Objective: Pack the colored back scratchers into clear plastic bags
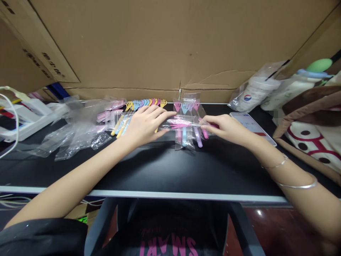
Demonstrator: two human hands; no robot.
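My right hand (pixel 223 129) pinches the right end of a clear plastic bag, in which a pink hand-shaped back scratcher (pixel 179 123) lies sideways. My left hand (pixel 147 122) rests palm down at the bag's left end, fingers stretched and thumb apart. Beneath it, partly covered, is a row of loose back scratchers (pixel 144 103) in yellow, blue, pink and purple. Under the held bag lie several bagged back scratchers (pixel 184 137), their claws toward the cardboard and handles toward me.
A pile of clear plastic bags (pixel 82 121) lies on the left of the black table (pixel 165 170), beside a white power strip (pixel 32 121). To the right are a phone (pixel 253 127), a bagged drink cup (pixel 257 92), a bottle (pixel 306 85) and a fabric bag (pixel 311 138). Cardboard (pixel 149 46) stands behind.
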